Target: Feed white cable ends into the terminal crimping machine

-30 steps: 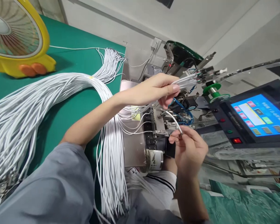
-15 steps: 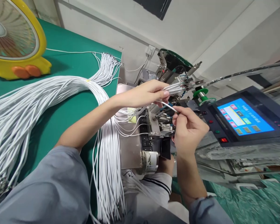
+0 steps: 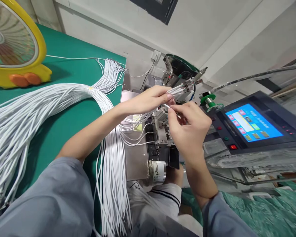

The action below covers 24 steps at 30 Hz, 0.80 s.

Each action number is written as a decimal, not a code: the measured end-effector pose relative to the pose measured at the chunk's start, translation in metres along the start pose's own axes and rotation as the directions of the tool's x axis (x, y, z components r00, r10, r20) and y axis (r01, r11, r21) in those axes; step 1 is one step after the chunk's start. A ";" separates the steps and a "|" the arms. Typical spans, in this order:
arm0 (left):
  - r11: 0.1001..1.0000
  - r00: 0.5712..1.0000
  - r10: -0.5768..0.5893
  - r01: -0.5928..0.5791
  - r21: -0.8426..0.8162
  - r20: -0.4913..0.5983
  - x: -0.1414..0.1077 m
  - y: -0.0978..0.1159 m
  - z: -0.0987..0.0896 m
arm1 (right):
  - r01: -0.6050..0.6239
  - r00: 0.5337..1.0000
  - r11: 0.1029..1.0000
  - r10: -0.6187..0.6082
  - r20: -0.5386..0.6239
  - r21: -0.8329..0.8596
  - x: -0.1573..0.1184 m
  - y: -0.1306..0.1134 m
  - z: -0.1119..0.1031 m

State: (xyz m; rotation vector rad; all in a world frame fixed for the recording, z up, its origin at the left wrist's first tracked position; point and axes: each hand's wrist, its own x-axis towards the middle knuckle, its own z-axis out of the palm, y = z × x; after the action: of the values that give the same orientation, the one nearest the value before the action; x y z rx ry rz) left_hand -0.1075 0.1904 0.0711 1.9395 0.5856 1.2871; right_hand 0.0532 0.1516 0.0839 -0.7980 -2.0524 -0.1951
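Observation:
My left hand (image 3: 160,96) is closed around several white cables (image 3: 176,90), whose ends stick out past the fingers to the right. Just below and right of it, my right hand (image 3: 188,123) pinches a single white cable (image 3: 166,106) between thumb and forefinger; the fingers hide part of it. Under both hands stands a metal machine fixture (image 3: 160,131) with a few white wires leading into it. Those wires come from a large white cable bundle (image 3: 114,177) hanging over the table edge. Another part of the bundle spreads left across the green table.
A yellow fan (image 3: 40,49) stands on the green table (image 3: 71,46), near a smaller cable bunch (image 3: 110,74). To the right is a control panel (image 3: 254,125) with a lit screen. A round tin (image 3: 158,171) sits below the fixture. A green spool (image 3: 209,101) is behind my right hand.
My right hand has moved left and up along the single cable, closer to my left hand. My left hand keeps its hold on the cables, and the view has shifted slightly.

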 end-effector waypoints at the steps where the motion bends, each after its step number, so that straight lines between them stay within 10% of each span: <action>1: 1.000 1.000 0.010 -0.010 0.007 -0.010 0.000 0.000 0.000 | 0.006 1.000 1.000 -0.006 0.017 0.008 0.001 0.000 0.000; 12: 0.998 0.987 0.020 -0.010 0.065 -0.158 -0.002 0.010 -0.004 | -0.095 0.995 0.955 0.079 0.067 0.282 -0.005 0.014 0.062; 19: 0.999 0.971 -0.043 0.039 -0.021 -0.236 -0.003 0.018 -0.009 | -0.397 0.899 0.553 0.397 0.187 0.733 -0.017 0.016 0.083; 24: 0.998 0.967 -0.055 0.056 -0.004 -0.250 -0.004 0.021 -0.012 | -0.374 0.923 0.384 0.242 0.299 0.844 0.002 0.036 0.120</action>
State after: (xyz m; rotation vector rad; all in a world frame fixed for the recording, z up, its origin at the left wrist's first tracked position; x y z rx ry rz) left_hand -0.1210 0.1779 0.0882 1.7622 0.7613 1.5067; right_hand -0.0091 0.2313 0.0095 -0.4634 -1.6852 1.1407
